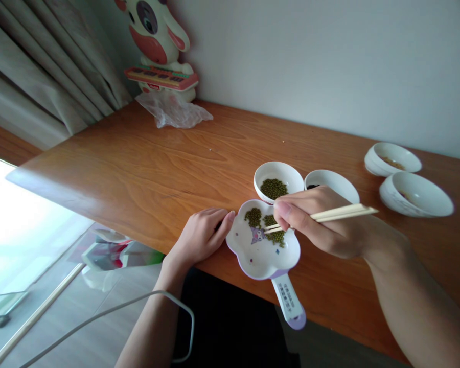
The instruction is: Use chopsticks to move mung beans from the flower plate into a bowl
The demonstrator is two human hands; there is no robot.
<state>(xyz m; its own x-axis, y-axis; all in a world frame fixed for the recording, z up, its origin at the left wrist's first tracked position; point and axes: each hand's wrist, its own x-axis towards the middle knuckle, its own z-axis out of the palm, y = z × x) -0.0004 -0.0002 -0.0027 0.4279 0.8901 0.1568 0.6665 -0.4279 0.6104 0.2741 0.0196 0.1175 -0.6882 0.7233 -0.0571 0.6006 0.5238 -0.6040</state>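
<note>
My right hand [322, 220] is closed around a pair of light wooden chopsticks [345, 212]. Their tips reach down into a white flower-shaped dish [245, 255] with a lilac rim, a printed cartoon figure and a labelled handle. Green mung beans [254, 217] lie in the dish in two patches, one around the chopstick tips. Whether a bean is pinched there, I cannot tell. My left hand [203, 235] rests on the table edge, holding nothing, its thumb apart from the fingers and at the dish's left rim. Just behind the dish stands a white bowl [295, 179] with more mung beans.
Beside it, another white bowl [337, 184] with something dark is partly hidden by my right hand. Two white bowls [375, 158] [429, 199] with small brownish contents stand farther right. A cow toy [157, 46] with a keyboard and a plastic bag [176, 112] sit at the back left of the wooden table [157, 168].
</note>
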